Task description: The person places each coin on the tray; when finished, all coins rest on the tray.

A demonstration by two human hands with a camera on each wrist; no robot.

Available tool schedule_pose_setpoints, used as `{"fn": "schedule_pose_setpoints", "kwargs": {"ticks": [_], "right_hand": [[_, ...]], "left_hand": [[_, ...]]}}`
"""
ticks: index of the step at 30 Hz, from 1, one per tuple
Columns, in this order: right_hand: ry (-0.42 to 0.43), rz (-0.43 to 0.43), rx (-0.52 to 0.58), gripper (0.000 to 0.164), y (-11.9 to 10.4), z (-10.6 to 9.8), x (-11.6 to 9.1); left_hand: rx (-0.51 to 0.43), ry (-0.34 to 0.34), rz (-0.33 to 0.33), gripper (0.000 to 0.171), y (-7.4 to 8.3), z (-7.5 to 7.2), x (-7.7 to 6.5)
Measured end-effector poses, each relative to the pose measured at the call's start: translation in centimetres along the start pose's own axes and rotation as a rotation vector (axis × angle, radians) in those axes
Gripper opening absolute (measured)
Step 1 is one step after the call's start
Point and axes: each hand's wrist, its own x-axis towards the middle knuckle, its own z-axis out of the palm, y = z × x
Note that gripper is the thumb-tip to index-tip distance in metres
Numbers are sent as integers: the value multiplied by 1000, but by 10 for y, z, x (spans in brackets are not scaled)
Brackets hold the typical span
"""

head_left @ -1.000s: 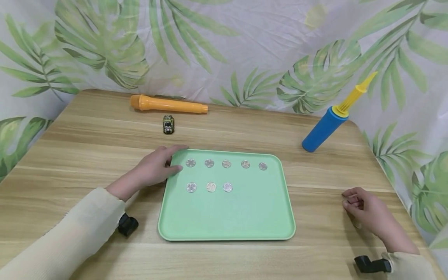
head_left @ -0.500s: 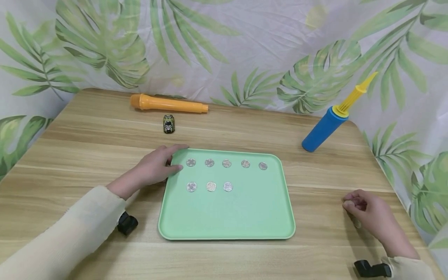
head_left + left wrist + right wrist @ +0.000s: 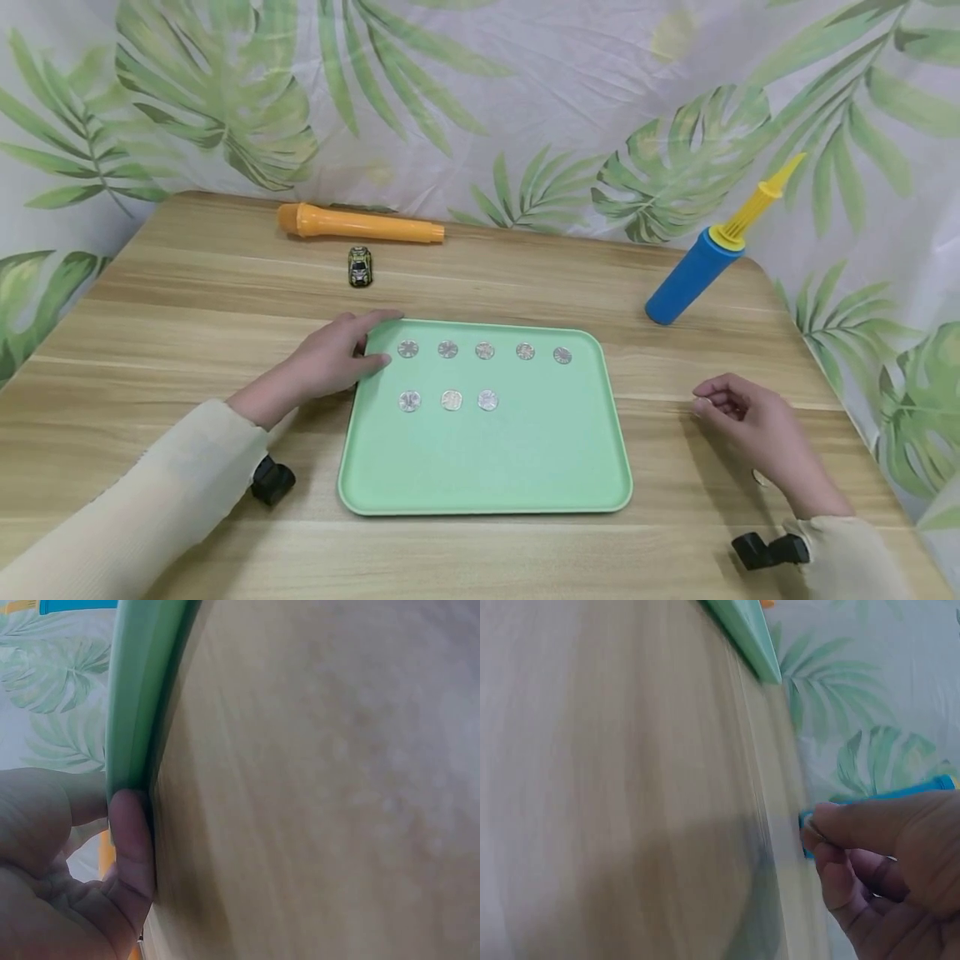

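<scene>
A light green tray [image 3: 555, 467] lies on the table with coins in two rows. Several sit in the back row, including the rightmost coin [image 3: 562, 356]; three are in front, one being a middle coin [image 3: 452, 401]. My left hand [image 3: 330, 357] grips the tray's far left corner, thumb over the rim. In the left wrist view, the fingers [image 3: 133, 832] bend against the tray's outer wall [image 3: 142, 697]. To the right of the tray, my right hand [image 3: 757, 429] pinches a coin [image 3: 810, 823] between thumb and fingertips, its thin edge showing. Another coin [image 3: 761, 477] lies beneath the right wrist.
An orange toy microphone [image 3: 363, 225] lies along the table's back edge, with a small toy car [image 3: 360, 267] before it. A blue and yellow hand pump [image 3: 693, 279] stands at the back right. A leaf-patterned cloth [image 3: 540, 100] hangs behind the table.
My right hand has lifted and moved left towards the tray with the pinched coin, exposing the coin on the table below its wrist. The left hand and tray stay put.
</scene>
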Motion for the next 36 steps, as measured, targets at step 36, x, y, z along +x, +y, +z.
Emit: {"fn": "schedule_pose_setpoints", "kwargs": {"ticks": [36], "right_hand": [[-374,-149,383,13,-113,86,54]], "left_hand": [[6,11,5,63,0,0,-1]]}}
